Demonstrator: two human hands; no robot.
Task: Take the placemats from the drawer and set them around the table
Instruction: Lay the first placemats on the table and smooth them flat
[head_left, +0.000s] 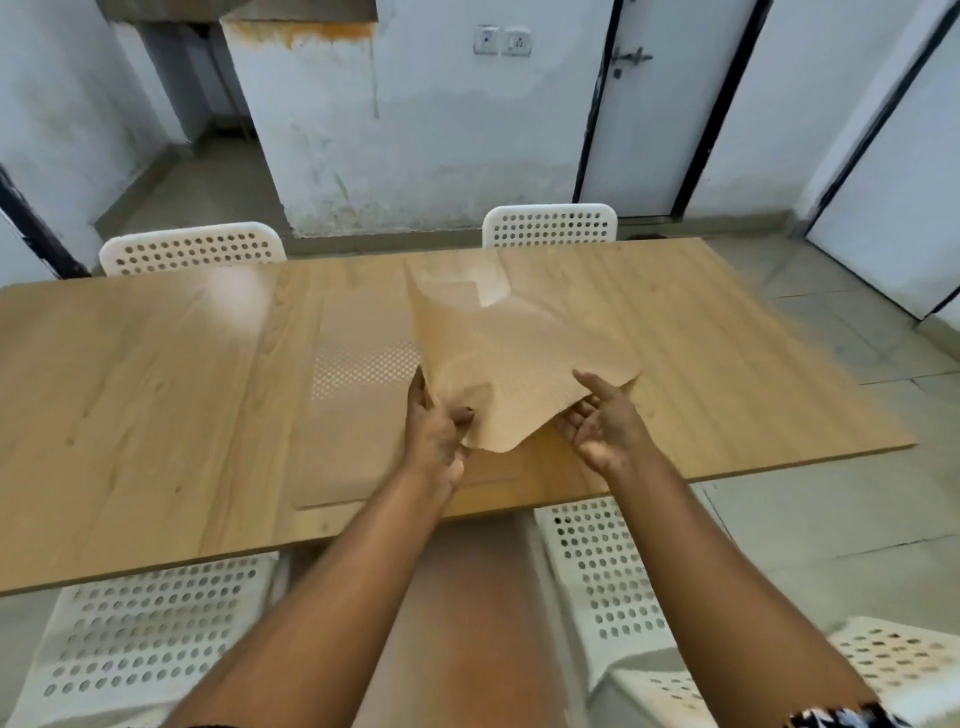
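A tan placemat (514, 353) with a faint dotted pattern is lifted and curled above the wooden table (156, 395), its far part folded over. My left hand (436, 431) pinches its near left edge between thumb and fingers. My right hand (597, 415) is palm-up under the near right edge, fingers straight beneath the mat. A second tan placemat (353, 415) lies flat on the table just left of my hands, reaching to the near edge.
White perforated chairs stand at the far side (192, 249), (550, 223) and at the near side (145, 634), (597, 577), with another at the lower right (893, 654). Tiled floor lies to the right. White doors and a wall are behind.
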